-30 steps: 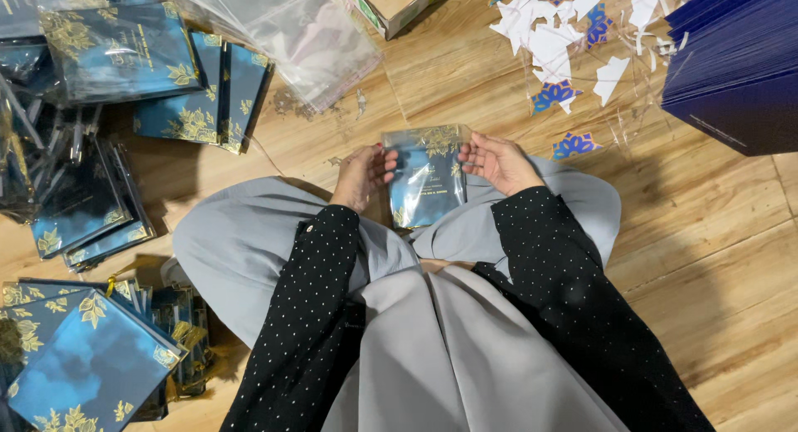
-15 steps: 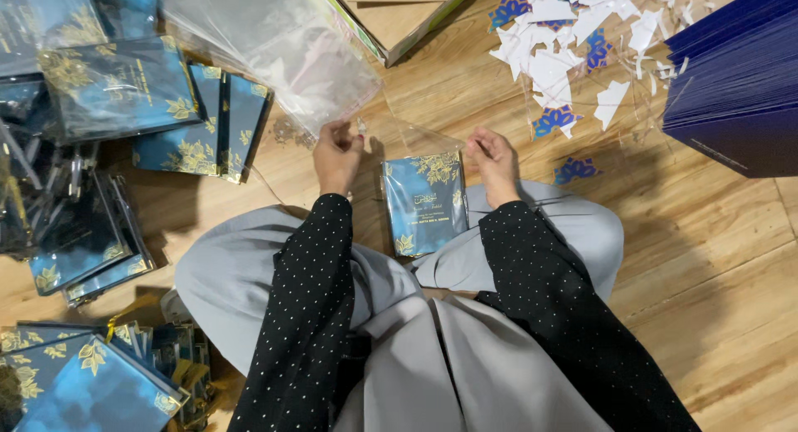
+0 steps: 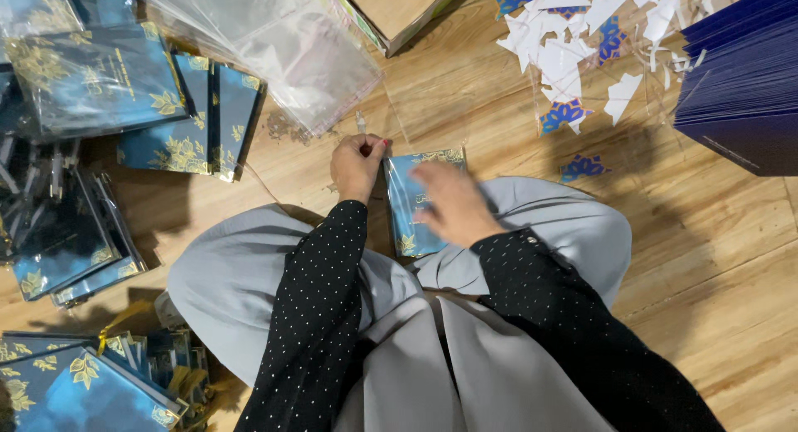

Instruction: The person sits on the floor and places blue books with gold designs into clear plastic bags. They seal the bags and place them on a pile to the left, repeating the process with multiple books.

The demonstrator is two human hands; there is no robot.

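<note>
A blue card with gold leaf print (image 3: 413,201), inside a clear plastic sleeve, lies on the wooden floor between my knees. My left hand (image 3: 359,163) pinches the sleeve's top left corner with closed fingers. My right hand (image 3: 451,204) is blurred with motion and rests flat over the card's right side, fingers spread, holding nothing that I can see. Both arms wear black sleeves with white dots, above grey trousers.
A heap of empty clear sleeves (image 3: 274,41) lies beyond my left hand. Stacks of bagged blue cards (image 3: 91,83) fill the left side, more (image 3: 75,382) at the bottom left. White and blue paper scraps (image 3: 573,33) lie top right beside a dark blue stack (image 3: 740,83).
The card went from held up over my lap to lying on the floor. My left hand shifted to the sleeve's top corner and my right hand swept down across the card.
</note>
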